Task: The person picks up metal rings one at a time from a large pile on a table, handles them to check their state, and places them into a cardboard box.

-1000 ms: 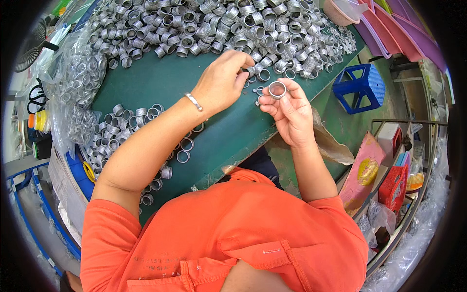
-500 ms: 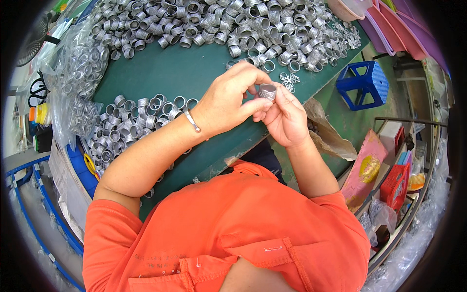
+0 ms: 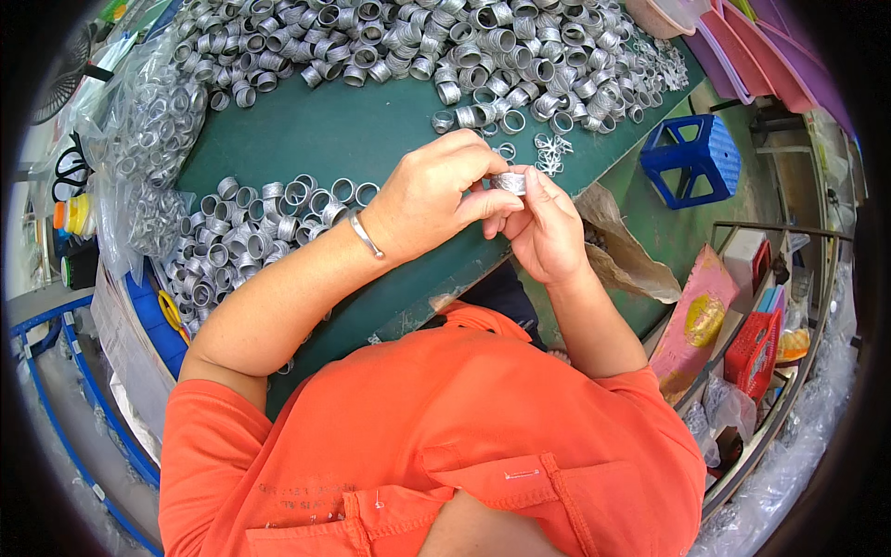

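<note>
A short silvery-grey ring (image 3: 510,183) with a textured outer wall is pinched between my hands, above the green tabletop near its right edge. My left hand (image 3: 441,190), with a metal bangle on its wrist, grips the ring's left side between thumb and fingers. On the other side my right hand (image 3: 548,232) presses its thumb against the ring, its fingers curled beneath. Just beyond my hands lie a few loose rings (image 3: 475,116) and a small heap of thin silvery scraps (image 3: 551,153).
A large pile of similar rings (image 3: 399,42) covers the table's far side; another group (image 3: 246,237) lies left of my forearm. Clear plastic bags of rings (image 3: 153,139) stand at the left. Right of the table are a blue stool (image 3: 691,162) and a red basket (image 3: 754,353).
The ring has tipped in my fingers, so its side wall now shows more than its opening. My hands stay nearly in place. Another loose ring now shows just beyond my fingers.
</note>
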The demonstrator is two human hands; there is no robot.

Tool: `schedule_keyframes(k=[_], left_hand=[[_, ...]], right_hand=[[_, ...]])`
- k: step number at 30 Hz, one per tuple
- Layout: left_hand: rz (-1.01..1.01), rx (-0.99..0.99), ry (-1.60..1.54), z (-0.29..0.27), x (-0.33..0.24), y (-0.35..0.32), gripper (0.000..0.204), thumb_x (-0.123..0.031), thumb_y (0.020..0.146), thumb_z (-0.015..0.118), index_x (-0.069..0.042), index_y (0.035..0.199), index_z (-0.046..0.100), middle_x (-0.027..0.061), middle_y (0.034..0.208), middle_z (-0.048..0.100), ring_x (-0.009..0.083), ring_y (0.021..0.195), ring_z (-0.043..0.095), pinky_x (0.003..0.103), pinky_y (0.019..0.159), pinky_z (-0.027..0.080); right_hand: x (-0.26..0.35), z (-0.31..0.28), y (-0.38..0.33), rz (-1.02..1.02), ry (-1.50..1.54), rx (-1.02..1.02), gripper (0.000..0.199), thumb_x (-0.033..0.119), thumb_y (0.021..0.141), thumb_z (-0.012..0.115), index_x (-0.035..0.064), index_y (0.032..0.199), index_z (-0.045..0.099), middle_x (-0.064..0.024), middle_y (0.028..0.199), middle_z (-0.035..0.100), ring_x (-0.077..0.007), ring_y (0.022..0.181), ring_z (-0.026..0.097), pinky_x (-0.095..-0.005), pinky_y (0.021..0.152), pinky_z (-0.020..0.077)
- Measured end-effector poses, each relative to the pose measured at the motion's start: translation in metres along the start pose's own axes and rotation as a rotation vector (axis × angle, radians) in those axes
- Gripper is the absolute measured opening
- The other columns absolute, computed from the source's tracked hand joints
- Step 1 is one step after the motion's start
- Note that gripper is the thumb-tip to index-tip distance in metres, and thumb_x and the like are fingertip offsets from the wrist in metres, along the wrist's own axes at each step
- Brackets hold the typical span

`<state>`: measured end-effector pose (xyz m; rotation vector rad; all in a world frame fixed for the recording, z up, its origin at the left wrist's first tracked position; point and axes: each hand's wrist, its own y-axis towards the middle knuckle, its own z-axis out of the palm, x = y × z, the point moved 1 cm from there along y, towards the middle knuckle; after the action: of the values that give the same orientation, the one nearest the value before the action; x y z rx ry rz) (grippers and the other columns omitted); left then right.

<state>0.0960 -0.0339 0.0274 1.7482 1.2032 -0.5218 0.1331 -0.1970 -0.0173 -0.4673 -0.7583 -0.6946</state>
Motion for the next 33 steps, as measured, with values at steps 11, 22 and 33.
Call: schedule_keyframes(k=[11, 22, 33], left_hand=[[-0.188, 0.509, 0.648, -0.107, 0.047, -0.010, 0.026, 0.009, 0.064, 0.061, -0.002, 0.087, 0.064, 0.0136, 0.081, 0.062, 0.0303, 0.078, 0.062, 0.037, 0.068, 0.049], [-0.240, 0.475, 0.570, -0.104, 0.060, -0.031, 0.018, 0.007, 0.070, 0.058, 0.001, 0.086, 0.060, 0.0161, 0.089, 0.060, 0.0351, 0.085, 0.059, 0.040, 0.074, 0.049], [-0.740, 0.103, -0.438, -0.044, 0.010, -0.019, 0.018, -0.007, 0.090, 0.057, 0.002, 0.106, 0.054, 0.0090, 0.090, 0.063, 0.0127, 0.079, 0.062, 0.025, 0.071, 0.051]], right_hand=[[0.020, -0.021, 0.045, -0.699, -1.443, -0.235, 0.011, 0.001, 0.079, 0.061, 0.0023, 0.090, 0.061, -0.0118, 0.085, 0.060, -0.0273, 0.076, 0.058, -0.0351, 0.070, 0.0470], [0.015, -0.016, 0.084, -0.794, -1.535, -0.259, 0.006, 0.002, 0.076, 0.064, 0.0023, 0.081, 0.066, -0.0088, 0.086, 0.060, -0.0231, 0.077, 0.057, -0.0334, 0.070, 0.0460], [0.008, 0.018, 0.039, -0.525, -0.466, -0.057, 0.028, -0.011, 0.082, 0.059, -0.0001, 0.104, 0.047, -0.0108, 0.097, 0.060, -0.0142, 0.086, 0.059, -0.0263, 0.078, 0.0495]])
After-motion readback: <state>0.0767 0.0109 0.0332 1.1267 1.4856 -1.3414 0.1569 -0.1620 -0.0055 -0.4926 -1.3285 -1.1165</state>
